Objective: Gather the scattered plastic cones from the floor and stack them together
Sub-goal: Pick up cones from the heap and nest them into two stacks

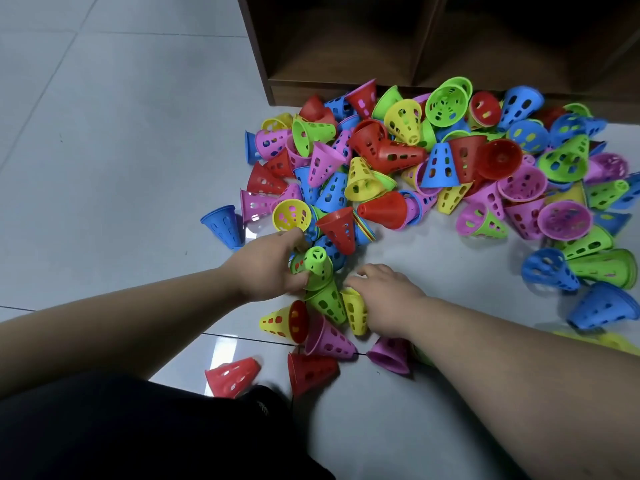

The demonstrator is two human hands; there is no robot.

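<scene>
My left hand (270,268) grips the green cone (315,263), my right hand (384,303) covers a yellow cone (356,311) (can't tell if it's gripped), and jamming them together crooked could knock loose ones back into the pile (440,164) at 1 o'clock.

Pale grey glossy floor tiles (104,133) with thin dark joints fill most of the frame; a dark brown wooden shelf unit (346,46) stands at upper right.

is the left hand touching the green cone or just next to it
Touching. The head view shows the left hand curled round the green cone, its skin overlapping the cone's wall with no gap between them.
</scene>
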